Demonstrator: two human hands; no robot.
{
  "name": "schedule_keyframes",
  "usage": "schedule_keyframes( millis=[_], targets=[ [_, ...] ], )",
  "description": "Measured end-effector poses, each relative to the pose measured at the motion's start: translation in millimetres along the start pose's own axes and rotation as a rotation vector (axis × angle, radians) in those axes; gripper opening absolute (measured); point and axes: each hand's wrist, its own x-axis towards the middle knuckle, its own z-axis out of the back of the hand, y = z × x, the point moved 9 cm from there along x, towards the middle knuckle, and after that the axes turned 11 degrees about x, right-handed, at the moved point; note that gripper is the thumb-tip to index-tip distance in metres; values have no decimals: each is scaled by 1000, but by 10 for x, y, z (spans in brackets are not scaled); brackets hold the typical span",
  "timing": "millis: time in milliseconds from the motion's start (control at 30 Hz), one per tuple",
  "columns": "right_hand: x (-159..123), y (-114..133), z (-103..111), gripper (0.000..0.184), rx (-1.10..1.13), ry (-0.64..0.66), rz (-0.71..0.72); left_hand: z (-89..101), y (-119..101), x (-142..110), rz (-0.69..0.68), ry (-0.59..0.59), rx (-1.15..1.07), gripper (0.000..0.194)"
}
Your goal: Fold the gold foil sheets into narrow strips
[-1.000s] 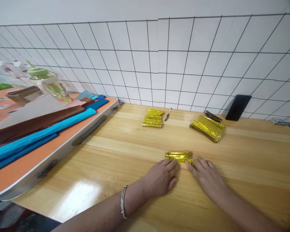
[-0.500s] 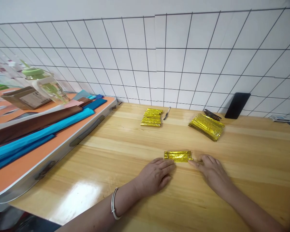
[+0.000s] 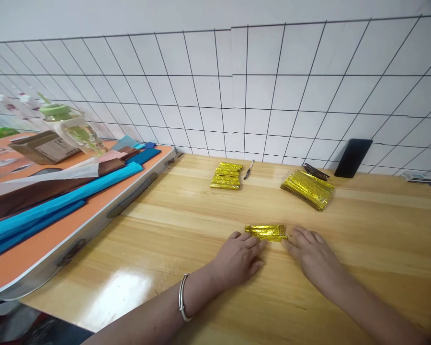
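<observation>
A small folded strip of shiny gold foil paper (image 3: 267, 231) lies flat on the wooden table in front of me. My left hand (image 3: 239, 256), with a silver bangle on its wrist, lies palm down. Its fingertips rest on the strip's near left edge, and the fingers lie flat. At the right end, my right hand (image 3: 312, 249) has its fingers extended on the tabletop, with the thumb at the strip's near corner. Farther back are a row of folded gold foil pieces (image 3: 225, 176) on the left and a stack of gold foil sheets (image 3: 308, 188) on the right.
A pen (image 3: 249, 170) lies beside the folded row. Behind the stack is a black stapler-like object (image 3: 316, 172), and a dark phone (image 3: 353, 158) leans on the tiled wall. An orange-topped surface (image 3: 104, 189) at left holds coloured paper (image 3: 93, 182), a cardboard box (image 3: 45, 146) and a bottle (image 3: 73, 125).
My left hand has shifted slightly right along the near edge of the foil strip. My right thumb and fingers have moved a little at its right end. The view has turned slightly.
</observation>
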Motion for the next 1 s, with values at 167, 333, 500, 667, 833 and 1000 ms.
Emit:
schedule_keyframes(
  millis=[167, 333, 500, 667, 833, 1000],
  targets=[
    [150, 270, -51, 41, -29, 3, 68, -11, -71, 96, 16, 13, 108, 30],
    [190, 392, -192, 39, -79, -16, 99, -11, -107, 123, 2, -1, 150, 27],
    [148, 351, -218, 42, -82, 11, 136, -45, -80, 94, -3, 5, 161, 30],
    [86, 250, -227, 43, -64, 32, 123, -54, -34, 35, -2, 2, 155, 34],
    [26, 171, -251, 44, -49, 16, 109, -58, -6, -8, 2, 3, 157, 33],
    [4, 129, -252, 48, -19, 12, 119, -73, 60, -90, 18, -6, 143, 34]
  ],
)
